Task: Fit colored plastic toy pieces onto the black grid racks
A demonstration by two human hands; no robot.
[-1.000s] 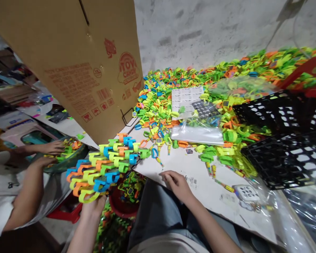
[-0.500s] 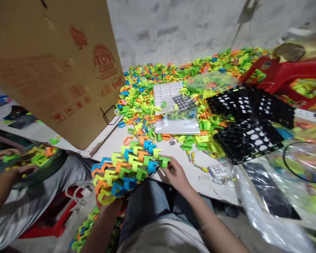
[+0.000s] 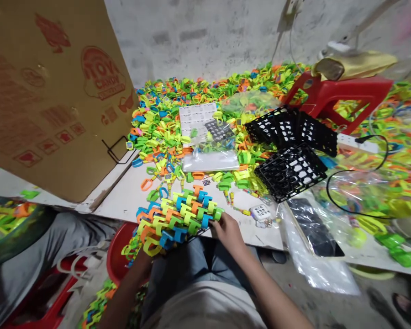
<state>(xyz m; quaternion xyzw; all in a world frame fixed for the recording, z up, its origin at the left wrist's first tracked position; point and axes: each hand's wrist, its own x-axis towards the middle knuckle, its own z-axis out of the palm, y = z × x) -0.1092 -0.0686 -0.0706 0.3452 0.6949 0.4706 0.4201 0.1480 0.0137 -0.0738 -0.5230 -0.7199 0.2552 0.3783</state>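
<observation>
In the middle of the head view, a black grid frame (image 3: 199, 234) is packed with rows of yellow, green, blue and orange plastic toy watch bands (image 3: 178, 217). It is tilted above my lap at the table's front edge. My left hand (image 3: 146, 259) holds the loaded frame at its near left end, with the fingers mostly hidden beneath. My right hand (image 3: 228, 232) is at the frame's right corner, fingers closed on a green toy watch band (image 3: 218, 213) at the end of a row.
A large cardboard box (image 3: 65, 114) stands left. Loose toy watches (image 3: 198, 91) heap along the wall. Black grid frames (image 3: 291, 171), a plastic bag (image 3: 210, 161), a phone-like dark slab (image 3: 315, 228) and a red stool (image 3: 349, 93) lie right. A red basin (image 3: 118, 256) sits below left.
The view has turned right, so the box and table things shift left. My right hand has brought the green band in against the frame's corner. The co-worker's hands have left the view.
</observation>
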